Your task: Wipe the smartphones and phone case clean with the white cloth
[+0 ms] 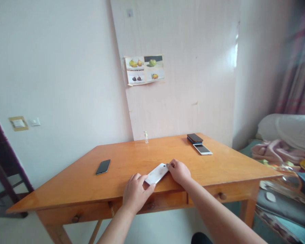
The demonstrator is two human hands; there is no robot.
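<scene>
A white smartphone point(156, 174) lies back side up near the front edge of the wooden table point(127, 169), its dark camera lens toward the far right corner. My left hand point(136, 191) grips its near end, with the thumb on one edge and the fingers on the other. At the far end, by the lens, my right hand point(179, 172) is closed in a pinch. Something small and greyish shows at those fingertips, too small to make out.
To the left lies a dark-screened phone point(103, 167). A small clear pump bottle point(146, 137) stands at the back edge. Back right are a stack of dark phones point(194, 138) and a white phone point(202, 149). Beyond the table's right side is a bed with bedding point(271, 152).
</scene>
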